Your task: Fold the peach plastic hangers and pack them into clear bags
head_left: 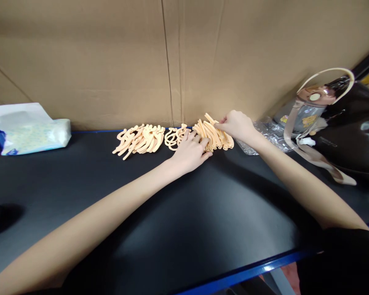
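Note:
Several peach-coloured curved plastic pieces lie along the back of the black table (184,221). One stack (215,133) sits between my hands. My left hand (190,151) rests flat against its near side, fingers stretched out over the pieces. My right hand (238,125) is closed in a pinch on the stack's far top end. A small loose group (174,137) lies just left of my left hand, and a bigger pile (140,140) lies further left.
A cardboard wall (172,57) stands behind the table. A tissue pack (33,135) lies at the left. At the right are a crumpled clear plastic bag (266,133), a bottle with a strap (313,110) and a dark bag (353,135). The table has a blue front edge (264,268).

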A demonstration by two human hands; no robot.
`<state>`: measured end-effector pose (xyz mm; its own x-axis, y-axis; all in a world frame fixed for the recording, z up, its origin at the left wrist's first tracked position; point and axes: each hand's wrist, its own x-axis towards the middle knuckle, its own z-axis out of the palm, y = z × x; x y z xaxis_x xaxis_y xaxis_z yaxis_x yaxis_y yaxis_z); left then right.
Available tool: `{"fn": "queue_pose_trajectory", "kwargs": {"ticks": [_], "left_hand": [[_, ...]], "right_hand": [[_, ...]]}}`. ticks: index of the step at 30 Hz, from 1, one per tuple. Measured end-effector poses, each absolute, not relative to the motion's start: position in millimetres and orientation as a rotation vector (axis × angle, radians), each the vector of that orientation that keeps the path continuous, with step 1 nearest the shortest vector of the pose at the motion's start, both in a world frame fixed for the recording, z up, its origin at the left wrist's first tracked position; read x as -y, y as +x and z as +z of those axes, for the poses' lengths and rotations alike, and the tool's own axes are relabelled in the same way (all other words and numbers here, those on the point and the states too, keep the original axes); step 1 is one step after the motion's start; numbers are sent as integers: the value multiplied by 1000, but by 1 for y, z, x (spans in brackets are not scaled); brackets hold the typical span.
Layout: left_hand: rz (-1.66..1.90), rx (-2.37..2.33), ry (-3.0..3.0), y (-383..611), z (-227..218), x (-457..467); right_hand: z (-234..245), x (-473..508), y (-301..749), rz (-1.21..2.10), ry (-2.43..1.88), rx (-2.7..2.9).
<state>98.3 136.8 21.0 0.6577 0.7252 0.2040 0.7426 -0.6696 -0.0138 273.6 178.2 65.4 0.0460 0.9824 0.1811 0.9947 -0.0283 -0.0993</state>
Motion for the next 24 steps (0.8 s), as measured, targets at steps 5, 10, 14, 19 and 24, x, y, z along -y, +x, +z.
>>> {"fn": "queue_pose_trajectory", "kwargs": {"ticks": [5, 10, 14, 19, 24], "left_hand": [[-264, 1269, -2743, 98, 21, -134], [-258, 1295, -2735, 96, 20, -129], [-278, 1287, -2747, 96, 17, -128], [-304, 1294, -2764, 102, 16, -132], [-303, 1335, -2788, 106, 19, -130]], "right_hand": [[46, -179, 258, -117, -2094, 2073], [45, -179, 261, -145, -2030, 2093], [61, -176, 269, -164, -1996, 2038], [58, -171, 293, -42, -1780, 1969], [33, -164, 311, 107, -1602, 2087]]}}
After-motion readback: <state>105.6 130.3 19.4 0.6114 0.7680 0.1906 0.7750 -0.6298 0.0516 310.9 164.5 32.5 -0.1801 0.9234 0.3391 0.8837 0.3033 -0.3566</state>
